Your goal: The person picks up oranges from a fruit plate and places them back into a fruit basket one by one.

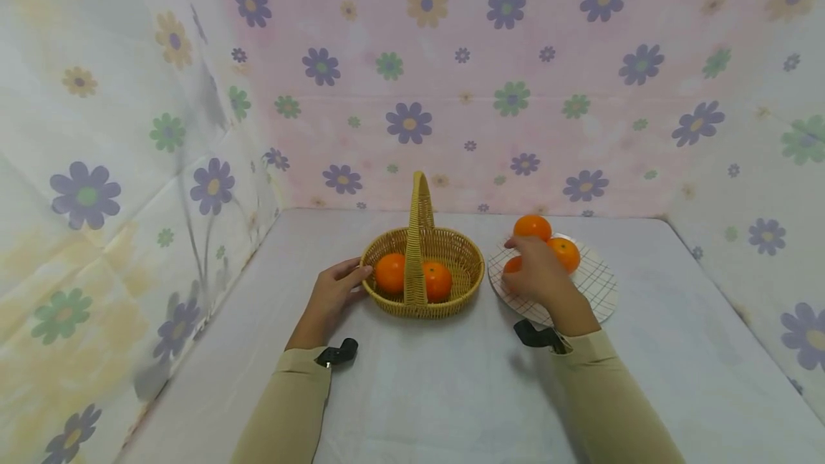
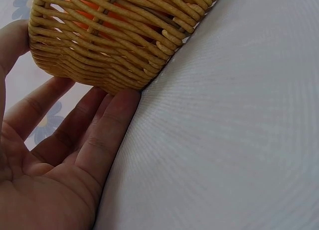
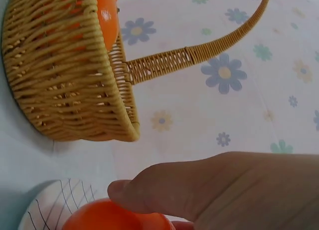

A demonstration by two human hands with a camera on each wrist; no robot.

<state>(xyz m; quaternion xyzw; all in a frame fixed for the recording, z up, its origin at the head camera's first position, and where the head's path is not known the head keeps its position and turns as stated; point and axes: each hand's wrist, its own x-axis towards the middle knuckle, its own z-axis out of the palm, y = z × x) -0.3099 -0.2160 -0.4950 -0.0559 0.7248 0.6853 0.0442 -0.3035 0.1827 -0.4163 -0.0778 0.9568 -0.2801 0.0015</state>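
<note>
A wicker basket [image 1: 451, 306] with a tall handle stands on the table with two oranges [image 1: 390, 273] inside. My left hand [image 1: 331, 299] is at its left end: the thumb touches near the rim, and nearly straight fingers [image 2: 102, 140] rest against the outer wall. To the right, my right hand [image 1: 544, 274] grips an orange [image 1: 513, 265] over a round checked plate [image 1: 596, 285], thumb on the fruit in the right wrist view. The hand hides much of this orange. Two more oranges [image 1: 532, 226] sit at the plate's back.
A pale cloth covers the table [image 1: 425, 392]. Flower-printed fabric walls rise at the back [image 1: 412, 77] and on both sides. The basket's handle [image 1: 415, 235] arches high over its middle, and a narrow gap separates basket and plate.
</note>
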